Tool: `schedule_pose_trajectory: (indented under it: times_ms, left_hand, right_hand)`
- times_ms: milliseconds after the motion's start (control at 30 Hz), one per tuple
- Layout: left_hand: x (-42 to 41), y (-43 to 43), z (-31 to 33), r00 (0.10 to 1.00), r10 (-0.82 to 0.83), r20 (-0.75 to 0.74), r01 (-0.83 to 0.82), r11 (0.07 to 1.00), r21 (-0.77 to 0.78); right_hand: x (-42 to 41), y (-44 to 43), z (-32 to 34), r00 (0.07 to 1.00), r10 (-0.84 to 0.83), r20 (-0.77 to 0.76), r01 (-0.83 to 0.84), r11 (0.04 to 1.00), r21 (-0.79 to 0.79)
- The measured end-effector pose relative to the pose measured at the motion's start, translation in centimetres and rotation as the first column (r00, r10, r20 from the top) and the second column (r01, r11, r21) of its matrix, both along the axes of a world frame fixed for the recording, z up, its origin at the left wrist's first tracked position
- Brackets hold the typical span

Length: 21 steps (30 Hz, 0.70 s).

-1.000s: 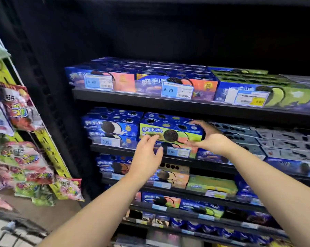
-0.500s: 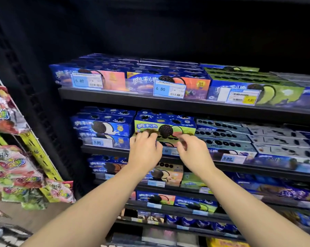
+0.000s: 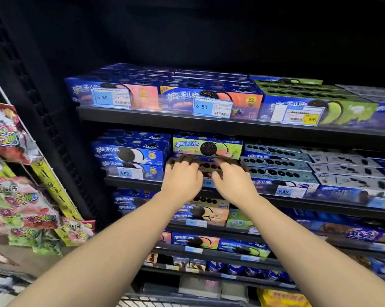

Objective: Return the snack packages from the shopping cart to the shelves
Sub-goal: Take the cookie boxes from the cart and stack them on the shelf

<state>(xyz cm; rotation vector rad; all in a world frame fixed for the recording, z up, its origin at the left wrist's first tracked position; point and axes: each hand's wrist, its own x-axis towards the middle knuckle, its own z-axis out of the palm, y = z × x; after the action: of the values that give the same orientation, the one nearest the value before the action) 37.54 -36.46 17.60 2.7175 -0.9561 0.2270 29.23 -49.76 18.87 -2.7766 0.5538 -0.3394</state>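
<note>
Box (image 3: 207,147) sits atop the shelf (image 3: 140,182) stack, just above the fingers (image 3: 188,161). Left hand (image 3: 182,177) and right hand (image 3: 234,179): fingers spread, blurred, gripping nothing. Placement looks finished; next, another package from the cart (image 3: 178,300).

Upper half of the frame is nearly black; frontal light makes the boxes (image 3: 129,151) on the shelves (image 3: 187,120) bright and saturated. A hazy sheen lies on the clear price strip (image 3: 165,105). Fingertips (image 3: 176,159) of the left hand (image 3: 182,178) and right hand (image 3: 233,185) smear with motion blur. Candy bags (image 3: 20,196) at the frame's left edge are soft; shelf lines bow toward the edges
</note>
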Motion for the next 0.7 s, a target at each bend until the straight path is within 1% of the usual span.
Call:
schedule_pose_trajectory:
  times_ms: [33,100,167,200,267,333,400,433,500,567,600,667,700]
  left_hand:
    - [-0.3,0.8,-0.8,0.997,-0.033,0.065,0.035,0.999,-0.034]
    - [-1.3,2.8,-2.4,0.98,-0.111,0.166,0.141,0.974,-0.178]
    - [-2.7,6.0,-4.3,0.963,-0.14,0.23,0.212,0.92,-0.329]
    - [-3.6,8.1,-5.7,0.961,-0.137,0.241,0.219,0.908,-0.357]
    - [-5.7,13.0,-9.0,0.971,-0.117,0.209,0.183,0.926,-0.331]
    - [-7.9,18.6,-13.0,0.987,-0.094,0.132,0.127,0.954,-0.27]
    - [-10.0,24.1,-17.0,0.998,-0.048,0.043,0.056,0.977,-0.203]
    - [-10.9,26.8,-19.3,1.0,-0.022,-0.014,0.019,0.988,-0.156]
    - [-12.7,31.9,-23.7,0.984,0.053,-0.169,-0.063,0.996,-0.057]
    - [-14.5,36.3,-27.5,0.928,0.179,-0.327,-0.174,0.984,0.045]
    - [-15.3,38.2,-29.0,0.887,0.241,-0.394,-0.219,0.971,0.1]
    - [-17.1,41.3,-31.5,0.816,0.315,-0.484,-0.256,0.949,0.186]
    - [-17.9,42.6,-33.0,0.8,0.326,-0.503,-0.241,0.943,0.228]
  right_hand:
    - [-0.4,0.5,-0.5,0.998,0.03,0.059,-0.027,0.999,-0.046]
    - [-1.4,2.0,-2.0,0.977,0.121,0.173,-0.107,0.99,-0.089]
    - [-2.7,4.4,-4.3,0.94,0.215,0.265,-0.211,0.976,-0.043]
    - [-3.4,6.1,-5.8,0.92,0.258,0.296,-0.267,0.964,-0.012]
    - [-5.0,9.8,-9.6,0.882,0.349,0.318,-0.378,0.925,0.033]
    - [-6.5,14.0,-13.9,0.847,0.434,0.307,-0.479,0.874,0.086]
    - [-7.9,18.4,-18.8,0.822,0.496,0.28,-0.553,0.812,0.187]
    - [-8.5,20.5,-21.5,0.819,0.52,0.243,-0.571,0.781,0.253]
    - [-9.6,24.3,-27.2,0.821,0.565,0.088,-0.545,0.727,0.418]
    - [-10.9,27.5,-32.1,0.793,0.59,-0.151,-0.409,0.7,0.586]
    - [-11.5,29.0,-34.4,0.763,0.598,-0.246,-0.338,0.693,0.637]
    - [-12.5,31.5,-38.4,0.699,0.615,-0.366,-0.201,0.659,0.725]
    - [-12.9,32.5,-40.1,0.684,0.615,-0.394,-0.143,0.642,0.753]
